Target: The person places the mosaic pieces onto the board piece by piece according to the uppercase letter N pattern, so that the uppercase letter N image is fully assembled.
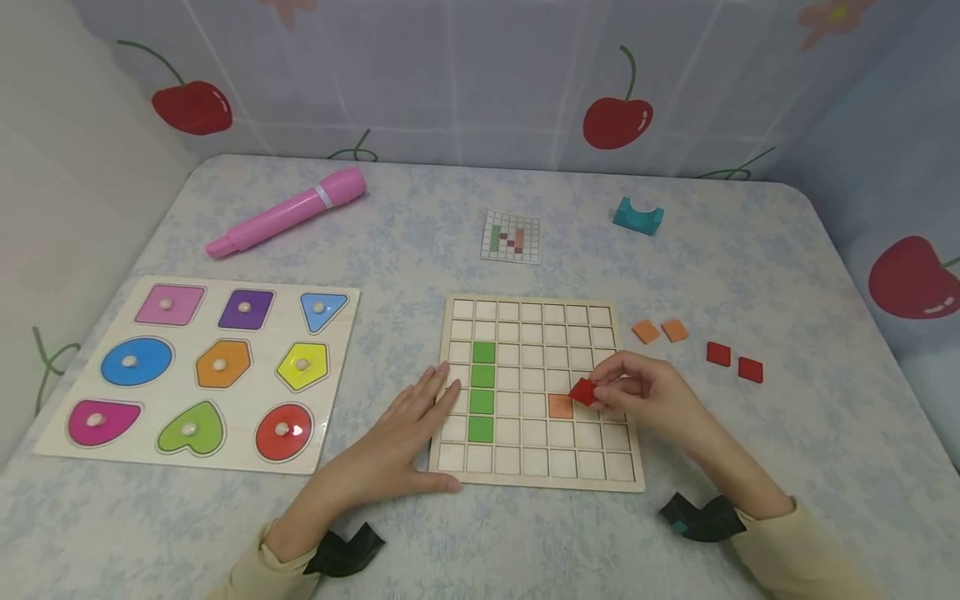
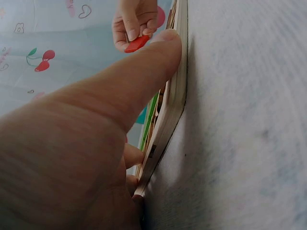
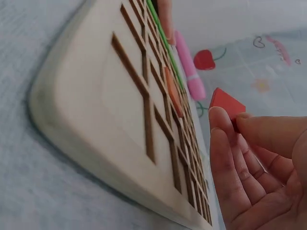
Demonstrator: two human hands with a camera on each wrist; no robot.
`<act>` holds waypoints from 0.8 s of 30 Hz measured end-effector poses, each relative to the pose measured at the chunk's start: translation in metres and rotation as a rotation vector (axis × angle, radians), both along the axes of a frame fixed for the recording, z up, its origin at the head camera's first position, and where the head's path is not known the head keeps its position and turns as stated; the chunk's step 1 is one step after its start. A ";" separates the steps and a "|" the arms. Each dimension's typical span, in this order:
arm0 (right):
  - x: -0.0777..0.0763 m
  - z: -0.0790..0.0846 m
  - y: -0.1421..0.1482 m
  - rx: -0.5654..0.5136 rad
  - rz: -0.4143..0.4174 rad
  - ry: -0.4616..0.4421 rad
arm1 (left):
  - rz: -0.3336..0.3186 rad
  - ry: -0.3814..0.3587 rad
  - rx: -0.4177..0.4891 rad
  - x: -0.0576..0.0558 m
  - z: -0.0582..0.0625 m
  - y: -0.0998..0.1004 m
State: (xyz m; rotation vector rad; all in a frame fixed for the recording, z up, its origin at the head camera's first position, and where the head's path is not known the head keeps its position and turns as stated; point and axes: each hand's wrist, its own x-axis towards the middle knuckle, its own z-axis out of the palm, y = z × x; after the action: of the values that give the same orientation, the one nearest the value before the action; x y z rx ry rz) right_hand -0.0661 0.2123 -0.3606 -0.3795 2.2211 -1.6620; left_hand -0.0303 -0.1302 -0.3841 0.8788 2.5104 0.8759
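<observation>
A square wooden grid board (image 1: pixel 536 483) lies on the table, with a column of green tiles (image 1: pixel 482 377) and one orange tile (image 1: pixel 560 407) set in its cells. My right hand (image 1: pixel 651 393) pinches a red square tile (image 1: pixel 582 391) between thumb and fingers, above the board just right of the orange tile. In the right wrist view the red tile (image 3: pixel 227 103) is held up off the grid. My left hand (image 1: pixel 397 446) rests along the board's left edge with its fingers extended. Its thumb (image 2: pixel 144 62) lies against the near corner side of the board.
Two orange tiles (image 1: pixel 660 331) and two red tiles (image 1: pixel 734 362) lie right of the board. Behind it are a small pattern card (image 1: pixel 511 237) and a teal curved block (image 1: pixel 638 217). At left lie a shape puzzle (image 1: pixel 247 400) with knobs and a pink pen-like stick (image 1: pixel 288 214).
</observation>
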 end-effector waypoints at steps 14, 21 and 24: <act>0.009 -0.014 -0.015 0.164 0.163 0.096 | 0.000 0.003 -0.001 -0.001 0.000 0.000; 0.012 -0.014 -0.018 0.247 0.171 0.172 | -0.003 0.009 -0.009 -0.001 -0.001 0.000; 0.013 -0.014 -0.019 0.264 0.166 0.195 | -0.001 0.009 -0.010 -0.001 -0.001 0.000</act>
State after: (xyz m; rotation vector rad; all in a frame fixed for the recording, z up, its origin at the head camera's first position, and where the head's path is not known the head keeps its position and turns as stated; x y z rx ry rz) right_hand -0.0529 0.1936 -0.3747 -0.6587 2.4345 -1.2752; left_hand -0.0311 -0.1300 -0.3852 0.8823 2.5192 0.8601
